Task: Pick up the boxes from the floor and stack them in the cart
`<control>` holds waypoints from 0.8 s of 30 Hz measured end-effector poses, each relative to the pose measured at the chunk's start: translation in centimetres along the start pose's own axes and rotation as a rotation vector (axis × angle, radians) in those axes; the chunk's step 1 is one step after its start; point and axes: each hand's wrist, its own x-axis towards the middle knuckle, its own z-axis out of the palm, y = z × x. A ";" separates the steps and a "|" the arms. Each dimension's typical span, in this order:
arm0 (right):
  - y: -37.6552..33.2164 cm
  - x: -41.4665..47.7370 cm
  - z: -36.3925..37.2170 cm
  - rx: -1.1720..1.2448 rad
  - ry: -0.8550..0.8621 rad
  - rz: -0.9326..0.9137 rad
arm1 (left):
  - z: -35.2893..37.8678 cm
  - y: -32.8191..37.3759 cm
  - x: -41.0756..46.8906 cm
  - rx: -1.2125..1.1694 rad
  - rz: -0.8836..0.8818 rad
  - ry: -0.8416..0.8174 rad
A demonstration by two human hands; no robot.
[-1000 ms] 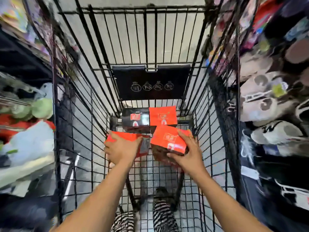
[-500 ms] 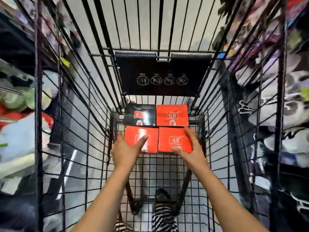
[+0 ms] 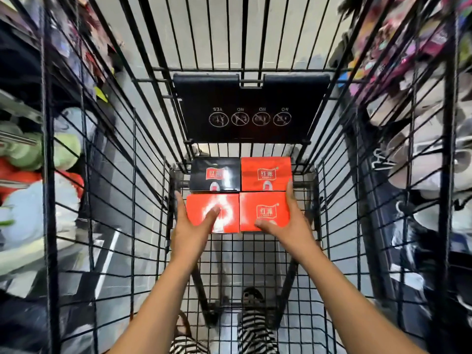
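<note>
Four flat boxes lie in a two-by-two block on the wire floor of the black cart (image 3: 245,254), at its far end. The far row has a black box (image 3: 214,173) and a red box (image 3: 265,172). My left hand (image 3: 190,231) grips the near-left red box (image 3: 199,203), with fingers along its left side and the thumb on top. My right hand (image 3: 293,226) grips the near-right red box (image 3: 263,208), with fingers up its right side and the thumb at the near edge. Both boxes rest flat and touch their neighbours.
The cart's black seat flap (image 3: 250,108) with round pictograms hangs above the far boxes. Tall wire walls close in both sides. Store shelves with goods (image 3: 25,162) stand left, racks of footwear (image 3: 421,162) right. My sandalled foot (image 3: 252,297) shows through the floor.
The two red boxes in my hands came down from a tilted hold and now lie flat against the far row. My head has moved closer into the cart.
</note>
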 end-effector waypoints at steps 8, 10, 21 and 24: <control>0.4 1.1 -0.6 -0.032 -0.009 0.011 | -1.7 1.6 2.4 0.053 0.181 -0.163; 0.7 1.2 -0.6 -0.022 0.000 0.015 | -1.5 1.7 2.6 0.047 0.197 -0.199; -1.4 0.1 -1.7 -0.253 0.004 0.080 | -0.3 3.6 0.9 0.187 0.198 -0.142; -3.5 -2.5 -2.6 -0.505 0.117 0.082 | -0.9 6.5 -1.8 0.363 0.327 -0.001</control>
